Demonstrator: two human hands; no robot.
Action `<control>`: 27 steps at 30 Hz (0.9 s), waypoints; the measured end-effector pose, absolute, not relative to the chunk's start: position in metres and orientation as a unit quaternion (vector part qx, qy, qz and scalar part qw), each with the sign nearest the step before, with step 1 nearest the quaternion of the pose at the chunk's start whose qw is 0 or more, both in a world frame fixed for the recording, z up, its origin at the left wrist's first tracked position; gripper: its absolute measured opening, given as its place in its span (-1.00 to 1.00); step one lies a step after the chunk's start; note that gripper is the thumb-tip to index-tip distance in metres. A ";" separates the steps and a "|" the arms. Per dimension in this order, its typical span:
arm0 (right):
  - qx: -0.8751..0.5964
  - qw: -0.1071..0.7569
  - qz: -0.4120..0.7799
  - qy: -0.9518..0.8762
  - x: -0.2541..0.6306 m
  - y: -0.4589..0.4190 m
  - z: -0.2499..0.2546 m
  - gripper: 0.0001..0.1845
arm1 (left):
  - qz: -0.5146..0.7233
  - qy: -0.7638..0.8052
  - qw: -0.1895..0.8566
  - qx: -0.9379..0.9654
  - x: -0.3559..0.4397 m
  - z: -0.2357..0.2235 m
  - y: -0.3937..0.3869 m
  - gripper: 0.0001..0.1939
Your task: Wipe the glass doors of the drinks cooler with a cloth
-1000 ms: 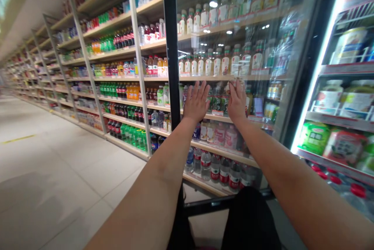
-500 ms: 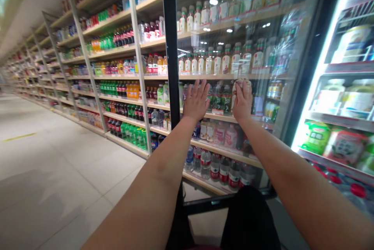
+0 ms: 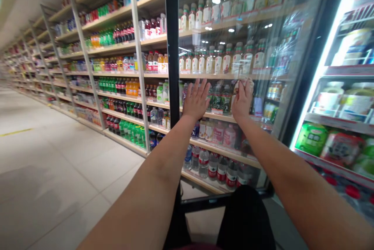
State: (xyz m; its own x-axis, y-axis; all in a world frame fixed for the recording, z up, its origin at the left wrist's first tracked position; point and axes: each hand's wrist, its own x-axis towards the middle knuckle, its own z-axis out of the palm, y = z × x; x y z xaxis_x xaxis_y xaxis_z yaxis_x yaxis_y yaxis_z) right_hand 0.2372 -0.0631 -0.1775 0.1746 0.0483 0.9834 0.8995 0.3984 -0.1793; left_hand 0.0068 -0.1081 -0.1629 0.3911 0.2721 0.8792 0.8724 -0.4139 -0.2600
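A glass fridge door (image 3: 173,47) with a black frame stands swung out in front of me. My left hand (image 3: 196,101) lies flat against the glass, fingers spread, near the door's left frame. To its right, my right hand (image 3: 243,101) presses a crumpled light cloth (image 3: 236,87) to the same pane, its fingers bunched over it. Most of the cloth is hidden by the hand. Through the glass, rows of bottles (image 3: 226,63) show on shelves behind the door, mixed with reflections.
Long wooden shelves of drinks (image 3: 117,74) run away to the left along a tiled floor (image 3: 73,172). At right, the lit fridge holds jugs (image 3: 330,96) and green packs (image 3: 311,138). My dark-clad knee (image 3: 247,215) is close to the door's bottom frame.
My right hand has shifted very slightly on the glass with the cloth, its fingers now more bunched. My left hand stays flat in place. The view has tilted a little.
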 end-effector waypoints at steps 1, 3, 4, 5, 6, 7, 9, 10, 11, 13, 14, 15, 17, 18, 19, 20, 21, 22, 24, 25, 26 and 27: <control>-0.430 0.634 -0.332 -0.550 0.234 -0.064 -0.175 -0.32 | -0.395 -0.384 0.383 -0.742 0.007 -0.163 -0.107 -0.35; -0.420 0.623 -0.321 -0.576 0.227 -0.067 -0.173 -0.32 | -0.395 -0.385 0.383 -0.741 0.007 -0.163 -0.106 -0.34; -0.414 0.611 -0.316 -0.596 0.225 -0.070 -0.175 -0.33 | -0.396 -0.387 0.381 -0.741 0.007 -0.163 -0.106 -0.34; -0.410 0.598 -0.314 -0.614 0.224 -0.072 -0.177 -0.34 | -0.396 -0.388 0.378 -0.741 0.007 -0.163 -0.106 -0.33; -0.407 0.586 -0.314 -0.627 0.224 -0.074 -0.179 -0.34 | -0.397 -0.388 0.377 -0.742 0.007 -0.163 -0.106 -0.33; -0.406 0.576 -0.316 -0.635 0.225 -0.076 -0.181 -0.35 | -0.396 -0.388 0.377 -0.742 0.007 -0.163 -0.107 -0.33; -0.408 0.568 -0.328 -0.635 0.226 -0.077 -0.180 -0.36 | -0.395 -0.387 0.378 -0.743 0.007 -0.163 -0.107 -0.33; -0.412 0.567 -0.334 -0.631 0.226 -0.077 -0.177 -0.35 | -0.395 -0.387 0.379 -0.742 0.007 -0.163 -0.107 -0.33; -0.415 0.564 -0.340 -0.628 0.226 -0.077 -0.174 -0.35 | -0.394 -0.388 0.379 -0.742 0.006 -0.163 -0.107 -0.33; -0.420 0.550 -0.351 -0.631 0.222 -0.078 -0.169 -0.35 | -0.394 -0.390 0.381 -0.740 0.006 -0.164 -0.106 -0.33; -0.420 0.537 -0.356 -0.639 0.219 -0.080 -0.168 -0.35 | -0.394 -0.390 0.385 -0.738 0.006 -0.164 -0.105 -0.34; -0.419 0.521 -0.360 -0.651 0.217 -0.082 -0.168 -0.36 | -0.394 -0.388 0.389 -0.737 0.006 -0.164 -0.104 -0.34; -0.413 0.492 -0.362 -0.675 0.212 -0.087 -0.172 -0.39 | -0.396 -0.383 0.398 -0.733 0.006 -0.165 -0.104 -0.35; -0.411 0.483 -0.360 -0.684 0.210 -0.089 -0.175 -0.40 | -0.397 -0.381 0.402 -0.732 0.006 -0.165 -0.103 -0.35; -0.411 0.477 -0.358 -0.690 0.209 -0.091 -0.177 -0.41 | -0.397 -0.381 0.404 -0.731 0.006 -0.165 -0.103 -0.35; -0.413 0.478 -0.354 -0.690 0.208 -0.092 -0.178 -0.42 | -0.396 -0.381 0.405 -0.731 0.006 -0.165 -0.103 -0.36; -0.417 0.484 -0.350 -0.685 0.208 -0.092 -0.177 -0.41 | -0.394 -0.383 0.403 -0.732 0.006 -0.165 -0.103 -0.36; -0.424 0.494 -0.344 -0.677 0.207 -0.092 -0.175 -0.40 | -0.393 -0.386 0.398 -0.733 0.006 -0.164 -0.104 -0.35; -0.435 0.520 -0.329 -0.658 0.205 -0.089 -0.171 -0.36 | -0.393 -0.390 0.386 -0.738 0.006 -0.164 -0.104 -0.34; -0.438 0.530 -0.325 -0.649 0.204 -0.087 -0.170 -0.35 | -0.395 -0.391 0.381 -0.739 0.006 -0.163 -0.104 -0.33; -0.438 0.535 -0.325 -0.645 0.203 -0.086 -0.171 -0.34 | -0.395 -0.392 0.379 -0.740 0.006 -0.163 -0.103 -0.32; -0.436 0.532 -0.330 -0.646 0.203 -0.085 -0.174 -0.34 | -0.396 -0.391 0.378 -0.739 0.006 -0.163 -0.103 -0.32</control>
State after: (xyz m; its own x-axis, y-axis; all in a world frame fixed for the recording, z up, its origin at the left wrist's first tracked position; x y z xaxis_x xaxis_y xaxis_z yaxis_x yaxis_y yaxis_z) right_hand 0.2029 -0.0853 -0.1737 -0.0526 0.2121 0.9758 0.9155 0.4005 -0.0377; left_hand 0.0057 -0.1033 -0.1630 0.3797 0.2789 0.8821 0.8785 -0.4074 -0.2494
